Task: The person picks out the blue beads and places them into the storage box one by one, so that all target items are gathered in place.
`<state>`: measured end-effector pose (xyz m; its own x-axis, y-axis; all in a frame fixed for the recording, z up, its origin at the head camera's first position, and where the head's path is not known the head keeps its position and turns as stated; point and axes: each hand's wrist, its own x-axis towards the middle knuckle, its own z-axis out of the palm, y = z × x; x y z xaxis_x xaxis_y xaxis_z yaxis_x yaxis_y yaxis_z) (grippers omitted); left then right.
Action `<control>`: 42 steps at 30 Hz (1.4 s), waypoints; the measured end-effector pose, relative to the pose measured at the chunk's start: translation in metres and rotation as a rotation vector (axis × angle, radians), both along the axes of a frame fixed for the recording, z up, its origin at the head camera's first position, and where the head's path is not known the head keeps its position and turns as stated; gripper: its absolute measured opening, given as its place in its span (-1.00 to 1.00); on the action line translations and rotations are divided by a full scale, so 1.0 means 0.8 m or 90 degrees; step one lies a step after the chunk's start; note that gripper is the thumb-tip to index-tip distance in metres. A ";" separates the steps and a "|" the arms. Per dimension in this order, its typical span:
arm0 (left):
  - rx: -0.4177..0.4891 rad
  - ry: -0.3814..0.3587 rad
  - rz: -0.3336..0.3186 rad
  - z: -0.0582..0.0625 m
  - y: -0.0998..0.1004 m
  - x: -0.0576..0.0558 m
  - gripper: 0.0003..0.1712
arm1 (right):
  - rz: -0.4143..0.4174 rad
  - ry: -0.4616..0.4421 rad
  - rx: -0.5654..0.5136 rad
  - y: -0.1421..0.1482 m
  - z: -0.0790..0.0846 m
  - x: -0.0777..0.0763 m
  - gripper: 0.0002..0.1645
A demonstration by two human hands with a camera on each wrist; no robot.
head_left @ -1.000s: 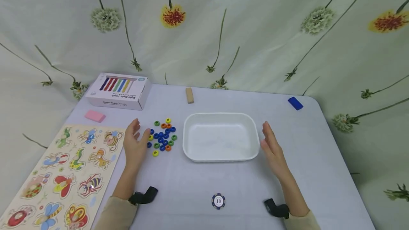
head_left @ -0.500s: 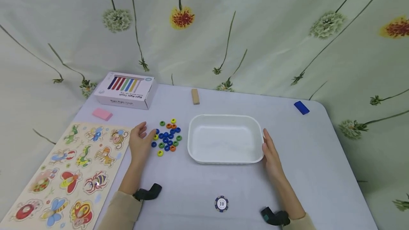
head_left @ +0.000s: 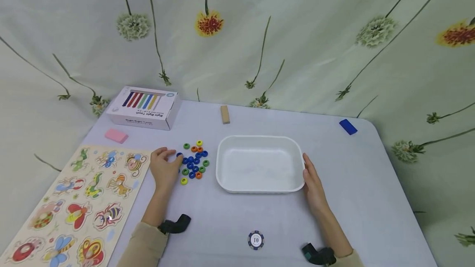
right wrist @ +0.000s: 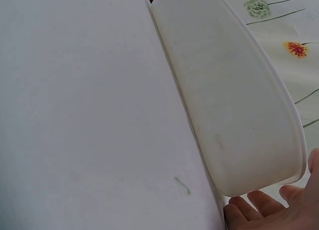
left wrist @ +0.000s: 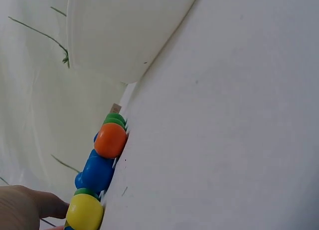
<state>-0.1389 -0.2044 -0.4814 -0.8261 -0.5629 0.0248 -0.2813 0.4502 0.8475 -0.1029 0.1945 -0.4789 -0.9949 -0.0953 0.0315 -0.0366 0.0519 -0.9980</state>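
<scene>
In the head view my left hand (head_left: 164, 168) reaches in at the left edge of a loose cluster of beads (head_left: 190, 165), blue, green, orange and yellow. Its thumb and index finger are bent with a small gap between them, their tips right at a blue bead (head_left: 179, 155). The left wrist view shows a yellow bead (left wrist: 84, 211) close by the fingertips. A white plastic tray (head_left: 259, 189) lies right of the beads. Against its right end rests my right hand (head_left: 314, 188), fingers extended along the wall. In the right wrist view those fingers (right wrist: 266, 204) lie at the tray's end.
An insect picture board (head_left: 83, 195) covers the left side. Behind stand a white box (head_left: 139, 121), a pink block (head_left: 116, 136), a wooden block (head_left: 225, 115) and a blue block (head_left: 348, 127). In front lies a poker chip (head_left: 256, 240). A patterned cloth hangs behind.
My left hand has moved right to the beads, its thumb and index finger drawing closer together. My right hand has come left from beside the tray to its wall.
</scene>
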 end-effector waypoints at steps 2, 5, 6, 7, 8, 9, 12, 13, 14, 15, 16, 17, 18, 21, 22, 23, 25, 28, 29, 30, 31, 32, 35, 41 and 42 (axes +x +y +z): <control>-0.008 -0.002 0.000 0.000 0.001 0.000 -0.67 | 0.001 -0.002 -0.005 0.000 -0.001 0.001 -0.44; -0.019 0.002 0.000 0.002 0.002 0.001 -0.69 | 0.003 0.001 -0.007 0.000 -0.001 0.000 -0.44; -0.020 0.003 0.000 0.002 0.002 0.001 -0.70 | 0.004 0.001 -0.007 0.000 -0.002 0.000 -0.44; -0.018 0.004 0.000 0.003 0.002 0.001 -0.70 | 0.005 0.002 -0.007 0.000 -0.002 0.000 -0.44; -0.010 0.003 -0.001 0.004 0.002 0.002 -0.70 | 0.005 0.003 -0.006 0.000 -0.002 0.000 -0.44; -0.002 0.005 0.000 0.006 0.003 0.002 -0.70 | 0.006 0.004 -0.007 0.001 -0.002 -0.001 -0.44; 0.019 0.002 -0.001 0.016 0.006 0.004 -0.67 | 0.006 0.005 -0.009 0.001 -0.003 -0.002 -0.44; 0.026 0.011 -0.001 0.021 0.010 0.005 -0.65 | 0.005 0.004 -0.010 0.002 -0.004 -0.001 -0.45; 0.031 0.019 -0.013 0.029 0.015 0.006 -0.63 | 0.002 0.004 -0.009 0.002 -0.004 -0.001 -0.45; 0.033 0.037 -0.022 0.038 0.022 0.008 -0.63 | 0.000 0.002 -0.008 0.002 -0.004 -0.001 -0.45; 0.040 0.056 -0.044 0.051 0.032 0.010 -0.62 | -0.003 0.000 -0.007 0.002 -0.004 -0.001 -0.45; 0.048 0.079 -0.070 0.065 0.043 0.012 -0.63 | -0.006 0.000 -0.008 0.003 -0.004 -0.001 -0.45; 0.065 0.104 -0.103 0.079 0.056 0.015 -0.64 | -0.008 0.000 -0.009 0.003 -0.004 -0.001 -0.45; 0.115 0.165 -0.234 0.119 0.104 0.019 -0.69 | -0.008 0.004 -0.010 0.002 -0.003 -0.001 -0.46; 0.135 0.176 -0.285 0.128 0.120 0.018 -0.70 | -0.006 0.006 -0.009 0.002 -0.003 -0.001 -0.46; 0.153 0.187 -0.329 0.131 0.138 0.015 -0.70 | -0.004 0.008 -0.009 0.002 -0.002 -0.001 -0.46; 0.179 0.190 -0.402 0.130 0.172 0.006 -0.72 | -0.002 0.010 -0.009 0.001 -0.001 -0.001 -0.45; 0.205 0.163 -0.470 0.109 0.219 -0.014 -0.76 | 0.005 0.009 -0.004 0.000 0.000 -0.002 -0.46; 0.204 0.149 -0.482 0.101 0.232 -0.020 -0.77 | 0.006 0.007 -0.005 -0.001 0.001 -0.002 -0.46; 0.198 0.130 -0.489 0.092 0.244 -0.026 -0.78 | 0.007 0.008 -0.003 -0.002 0.003 -0.002 -0.46; 0.193 0.112 -0.497 0.083 0.255 -0.031 -0.79 | 0.008 0.008 -0.002 -0.003 0.005 -0.001 -0.46; 0.184 0.094 -0.502 0.075 0.264 -0.036 -0.80 | 0.009 0.008 -0.001 -0.005 0.007 -0.001 -0.46; 0.141 0.046 -0.516 0.054 0.283 -0.046 -0.81 | 0.004 0.013 -0.003 -0.009 0.016 0.002 -0.46; 0.063 -0.035 -0.567 0.031 0.299 -0.054 -0.81 | -0.016 0.019 0.005 -0.011 0.025 0.005 -0.46; 0.056 -0.048 -0.576 0.030 0.300 -0.054 -0.81 | -0.021 0.017 0.006 -0.011 0.025 0.006 -0.46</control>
<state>-0.1821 0.0357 -0.4577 -0.9510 0.3034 -0.0598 0.0916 0.4611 0.8826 -0.0982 0.1859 -0.4590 -0.9964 -0.0630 0.0566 -0.0606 0.0633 -0.9962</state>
